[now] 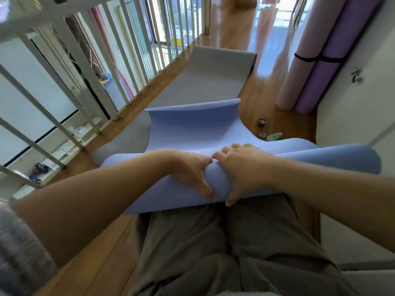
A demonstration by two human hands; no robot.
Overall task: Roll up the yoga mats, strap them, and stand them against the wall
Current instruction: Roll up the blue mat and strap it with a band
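A blue yoga mat (192, 129) is partly rolled across my lap, its loose end curling up ahead of me. My left hand (192, 174) grips the roll near its middle, fingers over the top and thumb underneath. My right hand (239, 169) grips it right beside the left in the same way. Under the blue mat a grey mat (205, 80) lies flat on the wooden floor, stretching away from me. A pink rolled mat (297, 67) and a purple rolled mat (327, 67) stand against the right wall, each with a black strap round it.
A white railing (89, 67) runs along the left of the floor, with a drop behind it. Two small round tins (261, 128) and a green object (274, 136) lie on the floor near the standing mats. A white wall (352, 107) with a metal hook is on the right.
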